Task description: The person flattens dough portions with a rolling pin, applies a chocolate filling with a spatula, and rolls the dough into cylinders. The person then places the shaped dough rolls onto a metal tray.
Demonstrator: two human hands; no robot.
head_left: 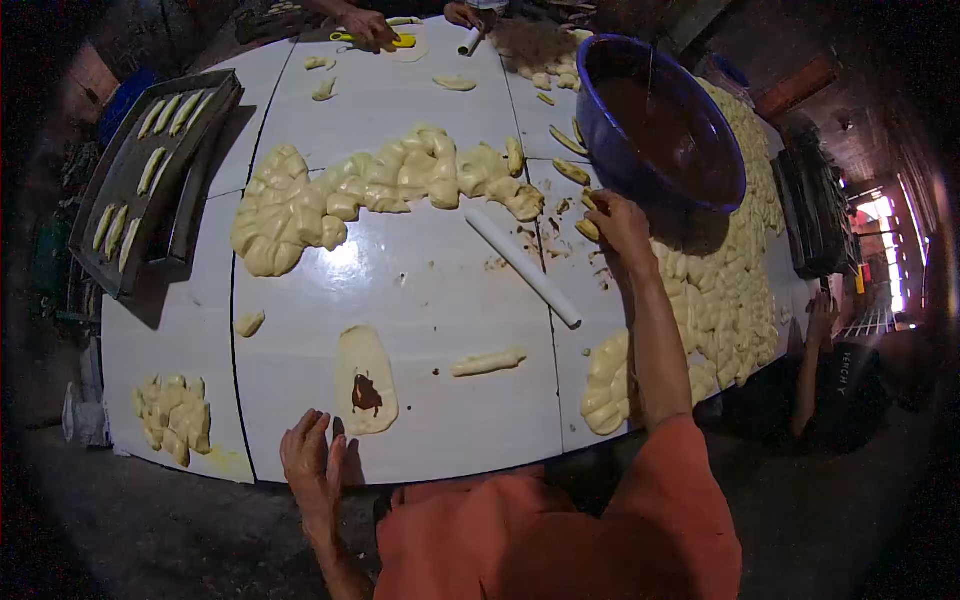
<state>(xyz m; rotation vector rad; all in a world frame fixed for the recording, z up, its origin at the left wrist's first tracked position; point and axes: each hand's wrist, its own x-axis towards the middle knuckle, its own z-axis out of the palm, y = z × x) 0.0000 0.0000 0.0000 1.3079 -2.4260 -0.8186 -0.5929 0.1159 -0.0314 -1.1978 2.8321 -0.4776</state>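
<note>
Head view: at table's [450, 425] near edge, left hand [312, 462] open and unladen, fingers loosely extended just beside flattened dough oval [363, 350] with brown filling [370, 400] on top. Toward right edge, right hand [624, 230] with fingers curled down at yellow strips [587, 231] (gripped or only touched, cannot tell). Just beyond, toward far right corner, purple basin [632, 172] with brown contents. Between hands, white rod [520, 265] aslant; rolled dough piece [489, 362] closer to near edge. Along left edge, dark tray [125, 185] with pale lengths.

The right hand [623, 231] hides a yellow piece [588, 203] (partly).
</note>
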